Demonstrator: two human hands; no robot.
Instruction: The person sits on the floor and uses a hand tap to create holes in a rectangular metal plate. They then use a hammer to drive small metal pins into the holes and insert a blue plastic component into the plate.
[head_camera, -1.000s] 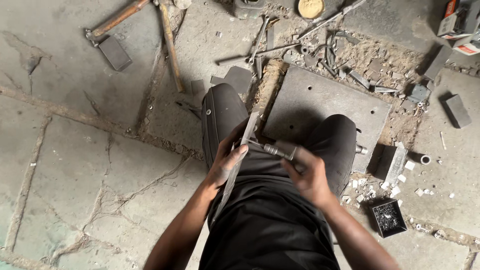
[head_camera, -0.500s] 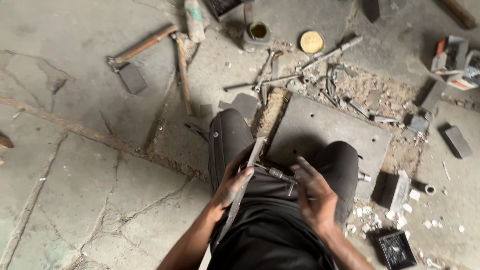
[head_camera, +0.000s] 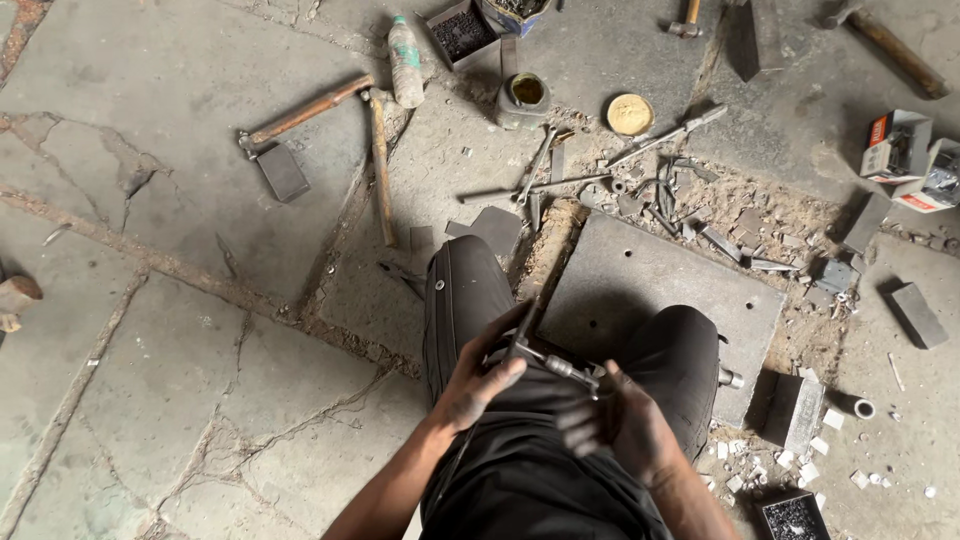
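Low in the centre of the frame, the left hand stays closed around a long flat grey metal strip above the lap. The right hand, fingers half-open, has drawn back from the short silvery bolt-like fitting, now barely touching it. A grey steel plate lies beyond the knees.

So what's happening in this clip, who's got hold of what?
A person squats on a cracked stone floor, seen from above. The left hand grips a long flat metal strip that slants across the knees. The right hand is at a small metal clamp-like tool fixed across that strip; it is blurred, so its exact grip is unclear. A grey metal plate lies just ahead of the knees, with loose tools, a hammer and a plastic bottle scattered beyond.
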